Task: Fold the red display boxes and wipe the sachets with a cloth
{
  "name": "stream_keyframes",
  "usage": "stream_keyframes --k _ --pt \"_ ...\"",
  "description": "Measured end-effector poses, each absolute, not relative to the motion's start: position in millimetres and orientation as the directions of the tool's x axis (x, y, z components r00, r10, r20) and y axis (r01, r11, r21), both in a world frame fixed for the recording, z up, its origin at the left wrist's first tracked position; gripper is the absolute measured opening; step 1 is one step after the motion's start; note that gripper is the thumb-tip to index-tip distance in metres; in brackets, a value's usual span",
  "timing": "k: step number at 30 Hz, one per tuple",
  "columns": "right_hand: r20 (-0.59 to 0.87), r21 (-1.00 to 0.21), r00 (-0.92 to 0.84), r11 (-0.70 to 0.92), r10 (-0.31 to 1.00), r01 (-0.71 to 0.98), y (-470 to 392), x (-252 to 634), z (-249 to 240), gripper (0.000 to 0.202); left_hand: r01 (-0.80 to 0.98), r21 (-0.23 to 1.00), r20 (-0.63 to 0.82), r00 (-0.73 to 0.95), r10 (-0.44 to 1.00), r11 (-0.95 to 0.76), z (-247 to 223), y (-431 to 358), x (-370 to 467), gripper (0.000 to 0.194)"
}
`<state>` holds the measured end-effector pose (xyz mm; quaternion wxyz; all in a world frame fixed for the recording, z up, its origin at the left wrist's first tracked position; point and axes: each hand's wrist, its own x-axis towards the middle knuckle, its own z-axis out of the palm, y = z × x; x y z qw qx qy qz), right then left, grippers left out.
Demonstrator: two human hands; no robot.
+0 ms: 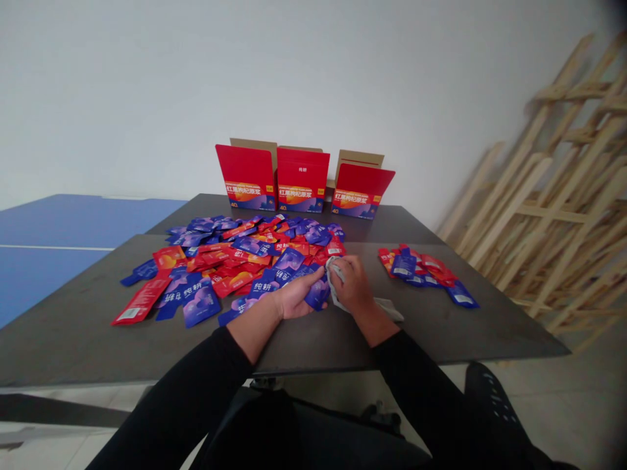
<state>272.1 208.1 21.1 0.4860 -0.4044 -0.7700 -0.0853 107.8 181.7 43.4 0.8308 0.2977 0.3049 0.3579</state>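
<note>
From my remote seat I look past the person's two hands at a dark grey, flat tabletop [289,349]. The left hand [296,297] pinches a flat, blue-purple, glossy pouch [317,295] between the thumb on top and the fingers beneath, just in from the middle of the near edge. The right hand [354,287] has its fingers curled narrowly round a bunched, pale grey cloth [336,286] right beside the pouch; I cannot tell whether the cloth touches it. If I take this as wiping, I judge it goes best with the pouch backed by the left fingers, grip light so the filling isn't squeezed, and strokes running from the thumb outward. A broad heap of red and blue-purple pouches [245,253] spreads left of the middle, reaching toward the far edge, and a smaller cluster of similar pouches [427,269] lies toward the right edge. Along the far edge stand three red cardboard cartons [302,179], flaps raised. Their fronts read 红黑枸杞原浆, with a "40" at the lower left that I can make out; the middle flap carries 纯耕. That same 纯耕 is printed in white on several blue-purple pouches, and some red ones show barcode-like patches; the finer print is too small to read.
</note>
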Motion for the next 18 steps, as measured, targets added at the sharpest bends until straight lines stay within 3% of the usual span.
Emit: stream_keyframes --k 7,11,15,18 --pt "0.836 -0.369 -0.016 0.584 0.548 0.723 217.8 288.2 24.1 0.017 -0.367 0.684 -0.307 0.638 0.706 0.630 46.8 182.4 100.7 0.035" --pt "0.880 -0.369 0.062 0.596 0.471 0.713 216.2 293.1 29.5 0.015 -0.456 0.621 -0.239 0.664 0.708 0.637 52.4 186.4 96.9 0.043" --pt "0.937 -0.149 -0.170 0.787 0.307 0.598 203.1 282.4 31.4 0.020 -0.570 0.543 -0.233 0.603 0.763 0.617 54.2 191.8 95.4 0.046" --pt "0.885 -0.026 -0.396 0.877 0.243 0.481 190.4 266.5 28.7 0.023 -0.562 0.527 -0.245 0.618 0.747 0.638 52.7 191.3 96.4 0.054"
